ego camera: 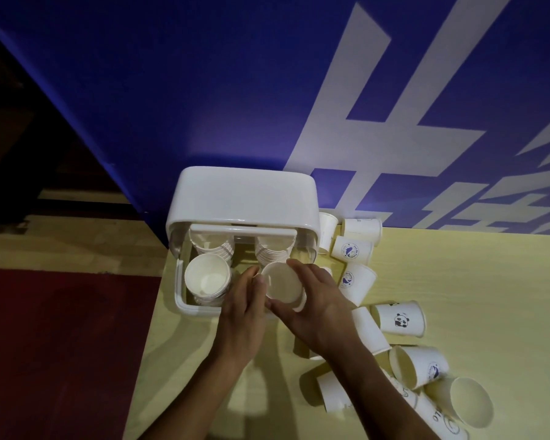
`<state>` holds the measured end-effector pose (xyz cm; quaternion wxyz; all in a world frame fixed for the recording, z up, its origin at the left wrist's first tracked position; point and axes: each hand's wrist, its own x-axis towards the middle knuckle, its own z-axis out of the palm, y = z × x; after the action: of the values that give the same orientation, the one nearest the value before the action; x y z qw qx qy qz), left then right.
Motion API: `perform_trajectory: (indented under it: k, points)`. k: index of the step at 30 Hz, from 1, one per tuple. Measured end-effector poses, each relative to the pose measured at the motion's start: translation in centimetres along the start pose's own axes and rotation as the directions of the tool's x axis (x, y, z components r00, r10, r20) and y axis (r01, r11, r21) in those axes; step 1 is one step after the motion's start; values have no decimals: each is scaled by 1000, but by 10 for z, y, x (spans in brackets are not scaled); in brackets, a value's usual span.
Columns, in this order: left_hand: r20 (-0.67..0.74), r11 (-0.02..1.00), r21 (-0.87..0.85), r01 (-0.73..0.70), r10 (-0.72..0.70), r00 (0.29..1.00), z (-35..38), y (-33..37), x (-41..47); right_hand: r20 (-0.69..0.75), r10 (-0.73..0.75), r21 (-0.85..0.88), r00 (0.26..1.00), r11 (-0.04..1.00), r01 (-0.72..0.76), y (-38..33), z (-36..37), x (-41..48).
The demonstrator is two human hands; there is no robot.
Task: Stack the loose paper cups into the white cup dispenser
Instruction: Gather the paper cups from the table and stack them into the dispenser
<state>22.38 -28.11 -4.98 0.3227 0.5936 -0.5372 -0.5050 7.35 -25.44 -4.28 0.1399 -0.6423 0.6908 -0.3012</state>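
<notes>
The white cup dispenser point(245, 198) stands at the table's far left corner, its lid raised, with two rows of nested white cups inside. The left row ends in an open-mouthed cup stack point(207, 277). Over the right row, a white paper cup point(282, 282) shows its flat bottom to me. My right hand point(315, 303) grips it from the right, thumb under, fingers over the top. My left hand point(243, 308) touches the cup's left edge with its fingertips. Several loose paper cups point(400, 319) lie tipped on the table to the right.
The pale yellow table point(489, 296) ends at its left edge near the dispenser, with red floor point(61, 344) beyond. A blue wall panel point(204, 90) with white lettering rises directly behind the dispenser. More cups point(470, 401) lie at the lower right.
</notes>
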Motion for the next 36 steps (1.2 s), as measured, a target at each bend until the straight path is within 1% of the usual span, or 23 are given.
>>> perform_trajectory:
  k: [4, 7, 13, 15, 20, 24, 27, 29, 30, 32, 34, 36]
  points:
    - [30, 997, 70, -18, 16, 999, 2, -10, 9, 10, -8, -58, 1000, 998, 8, 11, 18, 2]
    - [28, 987, 160, -29, 25, 999, 6, -18, 15, 44, 13, -121, 999, 993, -7, 18, 29, 1]
    - [39, 960, 278, -36, 27, 999, 8, -25, 20, 46, 61, -184, 997, 982, -51, 24, 39, -1]
    - [39, 957, 284, -54, 45, 998, 8, -24, 19, 60, 86, -162, 994, 984, -75, 26, 42, -2]
    - [11, 949, 304, -85, 86, 996, 8, -28, 20, 65, 69, -122, 996, 991, -61, 26, 46, -1]
    - [22, 942, 315, -114, 113, 993, 9, -30, 21, 61, 79, -111, 995, 991, -72, 25, 47, -2]
    - [33, 937, 321, -138, 135, 990, 6, -26, 18, 62, 54, -64, 997, 997, -50, 24, 40, -5]
    - [24, 921, 342, -184, 188, 982, 2, -20, 9, 51, 39, -40, 998, 999, -37, 24, 31, -12]
    - [23, 907, 351, -233, 240, 970, 0, -13, 3, 35, 38, -32, 999, 999, -37, 26, 23, -18]
    - [54, 859, 355, -370, 376, 925, 1, 4, -12, -15, 47, -13, 999, 999, -47, 33, 2, -32]
    - [158, 792, 372, -484, 460, 874, 14, 26, -20, -53, 106, -8, 993, 994, -106, 45, -23, -46]
    - [273, 750, 380, -541, 468, 840, 40, 51, -19, -101, 191, 10, 976, 982, -191, 63, -50, -59]
